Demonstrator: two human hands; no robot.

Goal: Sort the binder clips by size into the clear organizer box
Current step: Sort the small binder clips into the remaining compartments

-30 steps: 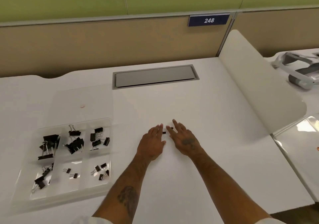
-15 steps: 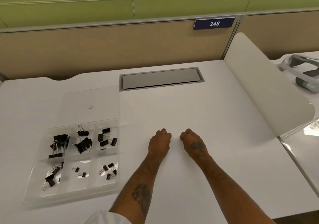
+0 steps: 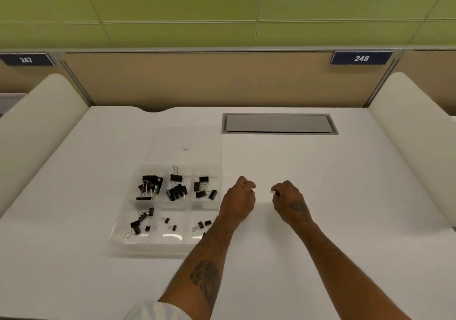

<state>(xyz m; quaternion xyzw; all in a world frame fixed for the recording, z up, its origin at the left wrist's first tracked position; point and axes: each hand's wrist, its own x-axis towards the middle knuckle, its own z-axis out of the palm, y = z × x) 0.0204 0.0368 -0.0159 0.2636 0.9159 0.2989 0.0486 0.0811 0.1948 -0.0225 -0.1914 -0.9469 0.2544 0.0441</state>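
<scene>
A clear organizer box (image 3: pixel 126 242) lies on the white desk, left of my hands, with its lid (image 3: pixel 187 144) open flat behind it. Its compartments hold black binder clips: large ones (image 3: pixel 148 187) at the back left, medium ones (image 3: pixel 177 191) in the back middle, tiny ones (image 3: pixel 169 223) in the front middle. My left hand (image 3: pixel 237 201) is curled just right of the box, fingers pinched on something tiny that I can barely see. My right hand (image 3: pixel 289 202) is also curled, pinching a small binder clip (image 3: pixel 273 192) whose wire shows at the fingertips.
A grey cable hatch (image 3: pixel 278 123) is set into the desk behind my hands. White curved dividers (image 3: pixel 409 132) rise at both sides of the desk. A beige partition with number plates 247 and 248 closes the back.
Both hands went from flat over two small clips to curled fists, then lifted apart. The view swung left, so the box now sits nearer the centre.
</scene>
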